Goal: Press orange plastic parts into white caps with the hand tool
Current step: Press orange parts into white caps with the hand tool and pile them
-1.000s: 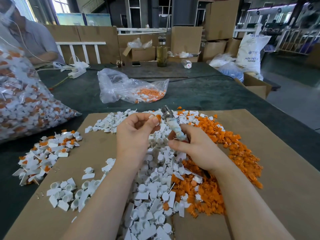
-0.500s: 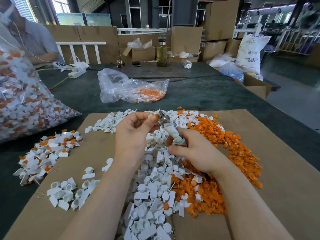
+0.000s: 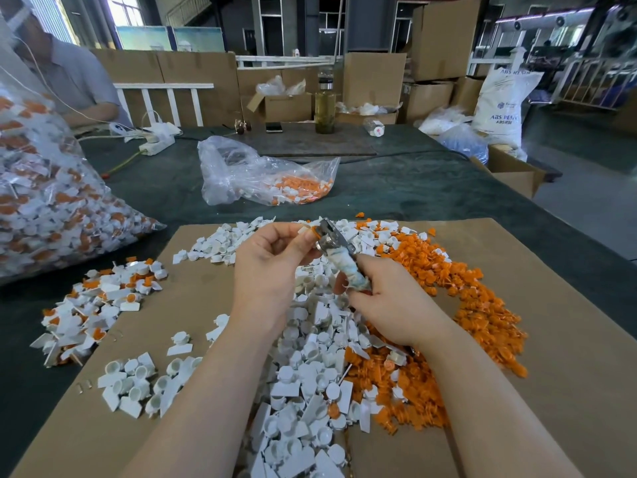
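Observation:
My right hand (image 3: 389, 301) grips the hand tool (image 3: 339, 258) by its cloth-wrapped handle, metal head pointing up and left. My left hand (image 3: 269, 263) pinches a white cap with an orange part (image 3: 312, 230) against the tool's metal head. Both hands hover over a heap of white caps (image 3: 310, 346) on the cardboard sheet (image 3: 568, 339). A heap of loose orange parts (image 3: 482, 305) lies to the right of the caps. Finished white-and-orange pieces (image 3: 93, 305) form a pile at the left.
A big clear bag of finished pieces (image 3: 51, 201) stands at the far left. A smaller clear bag with orange parts (image 3: 262, 174) lies on the green table behind the cardboard. A person sits at the back left. Boxes, a bottle (image 3: 324, 105) and a power strip (image 3: 157, 144) are farther back.
The tool head has swung left and up to meet my left hand's fingertips. My left hand's pinched cap now touches the metal head; both hands have drawn closer together.

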The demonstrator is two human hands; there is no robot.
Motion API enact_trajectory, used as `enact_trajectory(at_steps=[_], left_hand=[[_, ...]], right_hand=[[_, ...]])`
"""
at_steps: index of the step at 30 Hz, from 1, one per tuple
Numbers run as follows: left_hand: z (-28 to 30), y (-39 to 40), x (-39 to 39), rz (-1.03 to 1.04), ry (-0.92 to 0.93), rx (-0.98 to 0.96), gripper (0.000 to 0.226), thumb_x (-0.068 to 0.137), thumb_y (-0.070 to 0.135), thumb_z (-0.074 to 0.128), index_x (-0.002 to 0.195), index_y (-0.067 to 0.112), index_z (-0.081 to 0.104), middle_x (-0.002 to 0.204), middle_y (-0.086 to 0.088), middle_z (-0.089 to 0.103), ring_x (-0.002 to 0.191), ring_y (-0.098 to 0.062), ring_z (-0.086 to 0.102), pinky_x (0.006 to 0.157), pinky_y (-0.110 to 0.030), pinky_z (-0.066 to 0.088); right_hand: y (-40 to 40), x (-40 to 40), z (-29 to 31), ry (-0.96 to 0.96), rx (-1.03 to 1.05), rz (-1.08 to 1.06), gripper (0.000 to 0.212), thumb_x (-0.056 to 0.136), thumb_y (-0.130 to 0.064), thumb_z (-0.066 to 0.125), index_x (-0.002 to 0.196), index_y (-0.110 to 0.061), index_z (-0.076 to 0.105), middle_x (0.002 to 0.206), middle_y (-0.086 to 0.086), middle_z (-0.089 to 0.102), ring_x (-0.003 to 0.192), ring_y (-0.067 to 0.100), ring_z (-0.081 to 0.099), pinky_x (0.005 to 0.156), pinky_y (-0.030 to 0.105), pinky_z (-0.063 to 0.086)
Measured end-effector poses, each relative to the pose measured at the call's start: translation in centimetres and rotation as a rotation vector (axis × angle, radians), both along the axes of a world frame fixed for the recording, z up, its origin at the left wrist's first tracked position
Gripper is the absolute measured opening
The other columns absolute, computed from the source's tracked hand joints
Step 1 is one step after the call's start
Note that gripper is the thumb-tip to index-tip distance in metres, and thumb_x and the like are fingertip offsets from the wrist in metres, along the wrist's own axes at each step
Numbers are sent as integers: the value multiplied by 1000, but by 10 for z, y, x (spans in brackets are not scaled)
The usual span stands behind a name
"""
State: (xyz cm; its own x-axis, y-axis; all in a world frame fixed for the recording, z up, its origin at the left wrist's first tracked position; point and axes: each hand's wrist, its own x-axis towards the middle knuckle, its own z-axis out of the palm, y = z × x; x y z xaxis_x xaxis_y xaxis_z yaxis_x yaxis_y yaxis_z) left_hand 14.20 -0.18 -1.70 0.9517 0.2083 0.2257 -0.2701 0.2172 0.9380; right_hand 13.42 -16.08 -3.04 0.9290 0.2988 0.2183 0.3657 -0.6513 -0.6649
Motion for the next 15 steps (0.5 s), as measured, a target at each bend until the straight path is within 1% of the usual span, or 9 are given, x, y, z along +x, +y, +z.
enact_trajectory(at_steps=[2, 3, 4, 6, 8, 10, 11, 13, 15], left_hand=[[1, 4, 0, -38, 58, -32, 6, 83, 5, 70, 83, 10, 68, 66, 4, 72, 60, -6, 67, 62, -18, 55], [1, 8, 1, -55, 116, -72, 6, 80, 8, 72, 85, 9, 69, 70, 3, 73, 63, -8, 69, 63, -19, 57], [2, 14, 2, -56, 193, -137, 10, 78, 11, 73, 87, 9, 69, 76, 0, 75, 68, -10, 71, 65, -20, 58], [1, 31, 8, 18, 375, -309, 16, 81, 12, 72, 96, 7, 69, 83, -4, 77, 73, -11, 74, 64, -21, 59], [2, 53, 13, 122, 483, -482, 13, 93, 12, 64, 103, 4, 66, 79, -5, 77, 70, -9, 74, 57, -21, 59], [-1, 75, 18, 193, 515, -639, 13, 100, 9, 53, 109, 3, 60, 72, -7, 76, 66, -10, 74, 51, -22, 57], [-2, 83, 19, 217, 515, -717, 13, 102, 8, 49, 111, 3, 58, 72, -9, 75, 64, -11, 74, 50, -23, 56], [-4, 98, 19, 261, 522, -831, 16, 104, 8, 43, 116, 5, 53, 81, -10, 73, 64, -12, 73, 48, -25, 56], [-9, 112, 21, 328, 515, -913, 24, 105, 10, 40, 127, 8, 51, 90, -10, 71, 69, -12, 73, 53, -26, 56]], right_hand=[[1, 0, -1, -27, -25, -14, 11, 87, -14, 59, 81, -21, 54, 73, -3, 58, 60, 8, 52, 54, 30, 44], [2, -1, -1, -45, -38, -29, 8, 87, -16, 60, 82, -18, 55, 74, -2, 59, 63, 12, 54, 56, 33, 45], [2, -1, -2, -68, -47, -51, 7, 87, -17, 60, 84, -17, 55, 74, -2, 59, 65, 13, 54, 56, 34, 45], [0, 0, -2, -115, -49, -111, 9, 87, -19, 61, 82, -20, 53, 71, -5, 58, 63, 11, 53, 51, 29, 40], [-5, 2, -2, -141, -46, -183, 13, 86, -19, 61, 80, -24, 51, 70, -5, 57, 62, 11, 52, 51, 27, 35], [-9, 3, -3, -162, -36, -251, 19, 85, -20, 61, 76, -27, 46, 68, -6, 55, 60, 12, 50, 50, 28, 33], [-11, 4, -3, -177, -35, -286, 23, 86, -21, 62, 74, -29, 43, 67, -7, 54, 58, 10, 49, 49, 27, 32], [-14, 5, -4, -195, -52, -359, 25, 87, -24, 62, 73, -29, 42, 65, -8, 53, 56, 9, 49, 48, 25, 29], [-17, 7, -5, -184, -83, -432, 16, 88, -28, 61, 79, -26, 48, 67, -9, 54, 57, 6, 49, 46, 25, 29]])
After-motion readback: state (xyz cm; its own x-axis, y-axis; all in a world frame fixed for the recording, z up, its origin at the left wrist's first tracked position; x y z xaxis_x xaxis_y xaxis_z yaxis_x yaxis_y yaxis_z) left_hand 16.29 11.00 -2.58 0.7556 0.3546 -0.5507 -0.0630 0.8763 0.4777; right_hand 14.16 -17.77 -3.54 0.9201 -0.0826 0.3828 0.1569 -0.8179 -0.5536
